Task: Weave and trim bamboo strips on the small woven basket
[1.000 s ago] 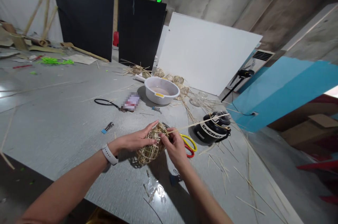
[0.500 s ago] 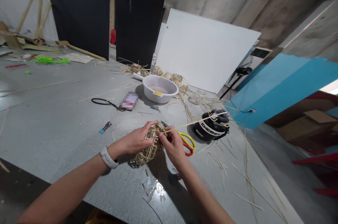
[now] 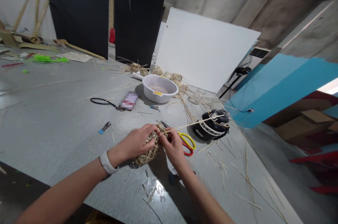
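The person's left hand (image 3: 139,141), with a white wristwatch (image 3: 108,163) behind it, curls over a rounded bamboo weaving (image 3: 148,157) and grips it, thumb and fingers bent against the open mesh. The weaving sits beneath that palm and between the two hands, low over the grey table (image 3: 66,122). The right hand (image 3: 173,144) meets it at the upper end, thumb and forefinger pinching a pale bamboo strip (image 3: 194,124), whose free length runs out to the right of the fingers and crosses in front of a black jug (image 3: 210,129) (its white band reads "ENERGY"). Just right of the right hand lie the yellow and red handles of scissors (image 3: 188,143), their blades partly hidden behind its fingers. Beyond both hands stands a white basin (image 3: 160,90), with woven bamboo balls (image 3: 182,90) close behind it. Farther out from the left hand lies a black strap (image 3: 104,101), and nearer, to that hand's left, a small blue-and-metal object (image 3: 105,128) too small to identify.
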A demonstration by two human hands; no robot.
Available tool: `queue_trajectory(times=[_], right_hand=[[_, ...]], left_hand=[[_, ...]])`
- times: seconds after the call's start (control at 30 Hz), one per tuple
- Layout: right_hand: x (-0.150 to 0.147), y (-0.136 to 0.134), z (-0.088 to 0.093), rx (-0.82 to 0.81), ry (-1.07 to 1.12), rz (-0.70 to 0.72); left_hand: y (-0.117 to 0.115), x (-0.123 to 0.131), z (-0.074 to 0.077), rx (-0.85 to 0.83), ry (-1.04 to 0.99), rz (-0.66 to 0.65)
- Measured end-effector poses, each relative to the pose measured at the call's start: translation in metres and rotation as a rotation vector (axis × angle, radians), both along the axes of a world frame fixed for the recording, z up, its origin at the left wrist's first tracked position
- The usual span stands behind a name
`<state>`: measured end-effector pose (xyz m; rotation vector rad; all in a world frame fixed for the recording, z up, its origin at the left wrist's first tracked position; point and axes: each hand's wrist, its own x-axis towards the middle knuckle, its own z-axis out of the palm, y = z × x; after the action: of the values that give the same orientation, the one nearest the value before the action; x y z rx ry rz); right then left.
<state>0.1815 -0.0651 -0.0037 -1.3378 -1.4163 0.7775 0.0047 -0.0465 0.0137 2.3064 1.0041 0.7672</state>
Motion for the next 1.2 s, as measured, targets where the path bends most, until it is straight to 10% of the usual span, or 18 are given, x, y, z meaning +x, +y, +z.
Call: queue_trajectory(times=[1.2], right_hand=[[0.003,0.0,0.011,-0.06,-0.014,0.121]], left_hand=[[-0.002,0.003,-0.01,0.328,-0.008,0.041]])
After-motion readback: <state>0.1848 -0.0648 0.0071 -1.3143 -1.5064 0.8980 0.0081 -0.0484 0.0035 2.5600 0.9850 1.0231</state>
